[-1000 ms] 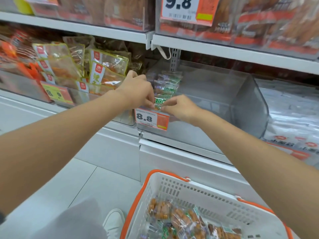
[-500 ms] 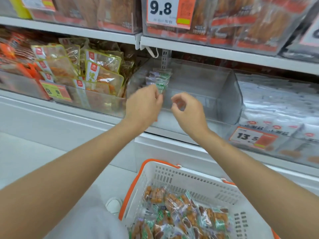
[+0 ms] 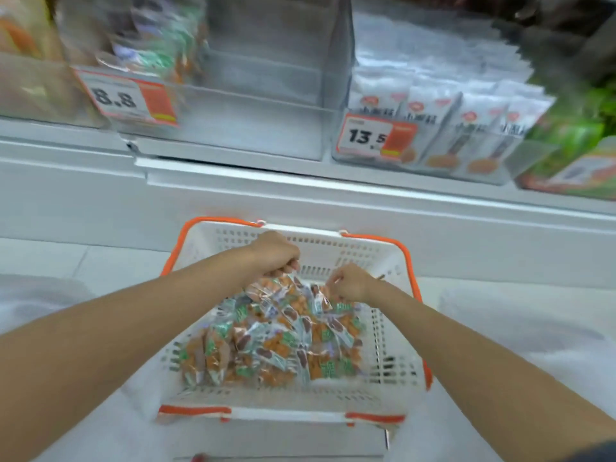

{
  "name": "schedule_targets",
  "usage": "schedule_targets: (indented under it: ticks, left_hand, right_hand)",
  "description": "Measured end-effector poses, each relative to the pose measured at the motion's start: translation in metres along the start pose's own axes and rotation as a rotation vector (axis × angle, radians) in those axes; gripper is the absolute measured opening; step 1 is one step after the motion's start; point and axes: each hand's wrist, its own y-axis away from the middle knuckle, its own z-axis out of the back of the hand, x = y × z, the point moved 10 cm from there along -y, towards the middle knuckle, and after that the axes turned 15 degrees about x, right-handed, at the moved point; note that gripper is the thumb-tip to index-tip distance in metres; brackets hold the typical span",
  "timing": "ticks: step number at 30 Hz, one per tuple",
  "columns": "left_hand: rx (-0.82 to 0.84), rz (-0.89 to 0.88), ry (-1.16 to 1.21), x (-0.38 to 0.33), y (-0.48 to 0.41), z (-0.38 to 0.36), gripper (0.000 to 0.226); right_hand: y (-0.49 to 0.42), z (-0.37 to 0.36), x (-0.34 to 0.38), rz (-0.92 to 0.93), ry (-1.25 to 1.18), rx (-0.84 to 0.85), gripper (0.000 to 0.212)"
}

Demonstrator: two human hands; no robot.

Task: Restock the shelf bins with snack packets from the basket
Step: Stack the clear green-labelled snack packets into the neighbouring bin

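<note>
Here we note the left hand (image 3: 275, 255) gripping a snack packet (image 3: 282, 285) by its top, fingers curled tight. The right hand (image 3: 350, 283) curls onto the packets (image 3: 266, 348) just beside; we cannot tell its hold. The heap fills the basket (image 3: 366, 258) beneath both sets of fingers.

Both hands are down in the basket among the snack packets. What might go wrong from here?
The left hand grips snack packets from the pile; some may slip on the way up to the clear bin. The packets lie tangled in the basket, so lifting may drag others over its rim.
</note>
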Motion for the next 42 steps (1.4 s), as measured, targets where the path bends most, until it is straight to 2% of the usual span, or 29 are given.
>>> schedule_targets:
  ticks: [4,8,11,13,15,18,21,23,25,27,30,32,33,35,38,40,42]
  left_hand:
    - [0.023,0.059,-0.018,0.022,-0.009,-0.007,0.019]
    - [0.037,0.121,-0.022,0.039,-0.016,-0.009,0.017]
    - [0.025,0.148,-0.004,0.048,-0.02,-0.007,0.018]
    - [0.011,0.166,-0.003,0.052,-0.021,-0.005,0.016]
    - [-0.003,0.184,-0.009,0.057,-0.022,-0.003,0.015]
    - [0.002,0.197,-0.004,0.061,-0.024,-0.005,0.014]
    - [0.02,0.189,-0.018,0.059,-0.024,-0.009,0.015]
    - [0.023,0.173,-0.028,0.054,-0.023,-0.01,0.017]
    - [0.022,0.157,-0.025,0.049,-0.021,-0.01,0.02]
    - [0.029,0.132,-0.054,0.04,-0.017,-0.01,0.018]
    - [0.037,0.065,-0.079,0.02,-0.008,-0.009,0.01]
    - [0.068,0.02,-0.083,0.008,0.0,-0.01,0.026]
    - [0.072,-0.007,-0.121,0.0,0.004,-0.01,0.041]
    - [0.042,-0.096,-0.192,-0.018,0.014,-0.004,0.056]
    - [0.017,-0.26,-0.081,-0.038,0.025,0.004,0.047]
    - [0.017,-0.28,0.085,-0.042,0.027,0.011,0.049]
    - [0.027,-0.286,0.22,-0.045,0.028,0.017,0.055]
  right_hand:
    - [-0.04,-0.007,-0.064,-0.153,0.1,-0.067,0.032]
    - [-0.077,-0.024,-0.09,-0.192,0.408,-0.065,0.081]
    - [-0.098,-0.052,-0.104,-0.189,0.502,-0.041,0.085]
    - [-0.095,-0.069,-0.1,-0.189,0.598,-0.103,0.086]
    - [-0.091,-0.076,-0.098,-0.232,0.637,-0.143,0.087]
    - [-0.093,-0.079,-0.107,-0.347,0.66,-0.114,0.091]
    - [-0.091,-0.082,-0.115,-0.344,0.541,-0.075,0.091]
    - [-0.089,-0.079,-0.113,-0.281,0.393,-0.1,0.07]
    - [-0.081,-0.062,-0.105,-0.227,0.179,-0.185,0.057]
    - [-0.069,-0.047,-0.089,-0.193,-0.087,-0.197,0.054]
    - [-0.049,-0.04,-0.04,-0.091,-0.557,-0.014,0.044]
    - [-0.025,-0.038,-0.001,-0.072,-0.77,0.132,0.035]
    - [-0.012,-0.036,0.016,-0.08,-0.818,0.191,0.037]
    - [0.014,-0.033,0.046,-0.072,-0.853,0.306,0.061]
    - [0.053,-0.026,0.077,-0.004,-0.846,0.443,0.087]
    - [0.074,-0.011,0.083,0.023,-0.755,0.408,0.093]
    - [0.083,0.009,0.083,0.047,-0.612,0.265,0.093]
